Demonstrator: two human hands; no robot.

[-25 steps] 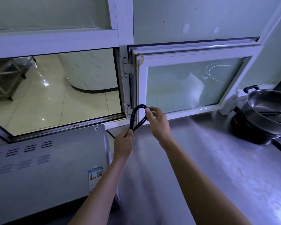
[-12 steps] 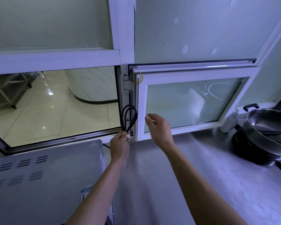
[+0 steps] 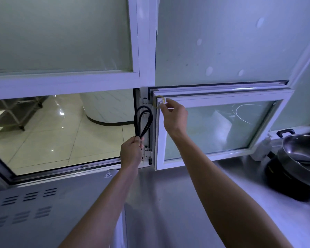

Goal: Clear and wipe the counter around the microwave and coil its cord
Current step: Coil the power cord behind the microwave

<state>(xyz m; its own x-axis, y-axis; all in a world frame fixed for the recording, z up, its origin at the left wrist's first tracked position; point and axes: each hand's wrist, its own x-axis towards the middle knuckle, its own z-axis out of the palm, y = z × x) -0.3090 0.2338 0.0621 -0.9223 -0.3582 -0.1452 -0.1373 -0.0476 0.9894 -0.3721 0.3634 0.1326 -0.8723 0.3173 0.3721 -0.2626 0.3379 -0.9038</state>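
Note:
My left hand (image 3: 132, 152) grips the black microwave cord (image 3: 143, 120), folded into upright loops that stand above my fist in front of the window hinge. My right hand (image 3: 174, 116) is raised to the top left corner of the open white window sash (image 3: 222, 97), with thumb and forefinger pinched at a yellow rubber band (image 3: 159, 102) hanging on that corner. The grey microwave (image 3: 48, 208) fills the lower left, its vented top facing me. The steel counter (image 3: 177, 203) runs to the right of it.
A steel pot (image 3: 301, 154) sits on a black cooker at the right edge, with a white bottle (image 3: 263, 149) behind it. The left window pane is open onto a tiled room. The sash swings inward over the counter's back edge.
My right hand let go of the cord loop and rose to the yellow band on the sash corner. My left hand kept the coiled cord and lifted it slightly.

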